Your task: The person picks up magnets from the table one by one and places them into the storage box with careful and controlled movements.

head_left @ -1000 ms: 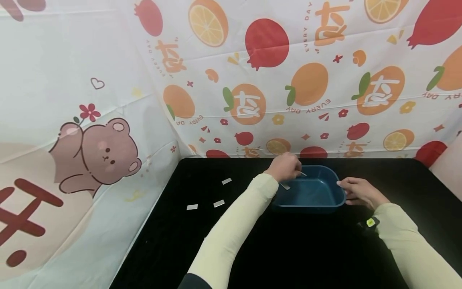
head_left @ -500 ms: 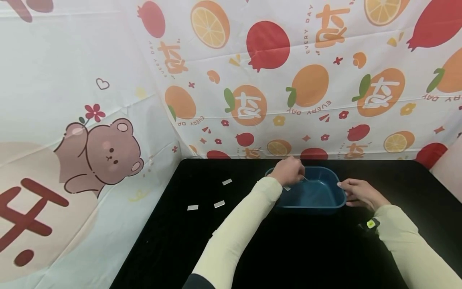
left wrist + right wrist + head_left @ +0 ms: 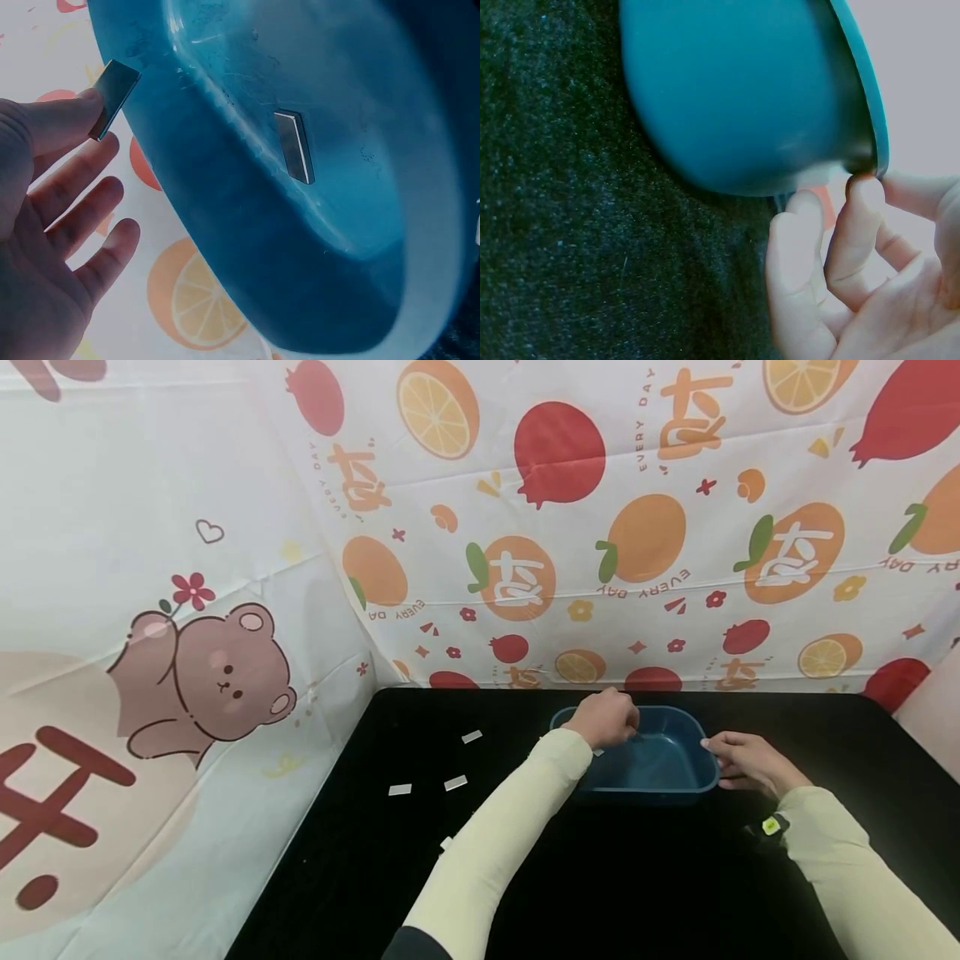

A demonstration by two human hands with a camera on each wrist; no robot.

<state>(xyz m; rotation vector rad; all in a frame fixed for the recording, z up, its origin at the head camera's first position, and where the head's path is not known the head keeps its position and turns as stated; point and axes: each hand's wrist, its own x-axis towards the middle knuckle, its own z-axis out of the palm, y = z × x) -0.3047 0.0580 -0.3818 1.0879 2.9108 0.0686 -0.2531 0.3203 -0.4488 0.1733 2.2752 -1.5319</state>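
A blue rectangular plastic basin (image 3: 660, 792) stands on the black table. Over its left part is my left hand (image 3: 603, 718), pinching a small flat shiny rectangular tile (image 3: 117, 97) between thumb and index finger; the other fingers spread loosely. Inside the basin, a second such tile (image 3: 295, 146) lies on the bottom close to the wall. My right hand (image 3: 750, 762) grips the basin's right rim, thumb on one side and index finger on the other, as the right wrist view shows. In the head view the held tile is hidden by the left hand.
Left of the basin several similar tiles lie scattered on the black tabletop (image 3: 352, 860), among them a far tile (image 3: 472, 737), a middle tile (image 3: 455, 783) and a leftmost tile (image 3: 400, 790). Another tile (image 3: 447, 842) is partly behind the left sleeve. A fruit-printed cloth (image 3: 555, 568) hangs behind.
My left hand has moved slightly right and lower over the basin, with the tile still pinched. The right hand keeps its hold on the rim, and the basin stays in place.
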